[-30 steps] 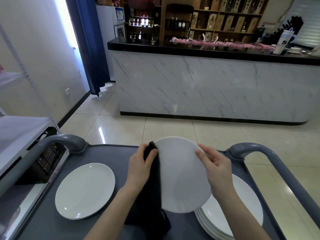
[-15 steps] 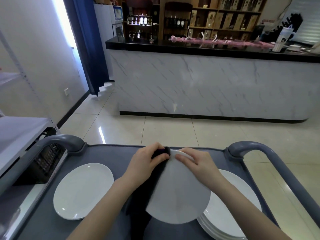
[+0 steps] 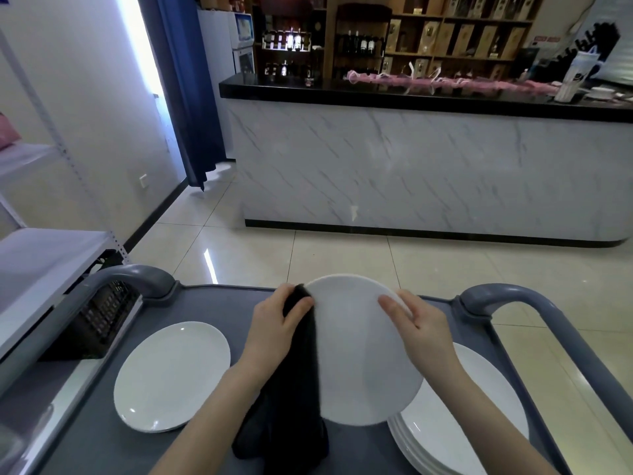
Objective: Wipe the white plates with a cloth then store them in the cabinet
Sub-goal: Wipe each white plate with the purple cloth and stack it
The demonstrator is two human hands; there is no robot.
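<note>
While the left hand [image 3: 274,325] pinches the cloth [image 3: 294,389], the right hand [image 3: 423,325] grips the plate [image 3: 359,358].

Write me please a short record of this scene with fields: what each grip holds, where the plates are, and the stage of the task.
left grip: pinches the black cloth over the left rim of the held plate
right grip: holds the held plate at its right rim
held plate: lifted and tilted above the grey cart
single plate: lies flat on the cart, left side
plate stack: on the cart, right side, partly behind the held plate
stage: wiping, plate in hand
</note>
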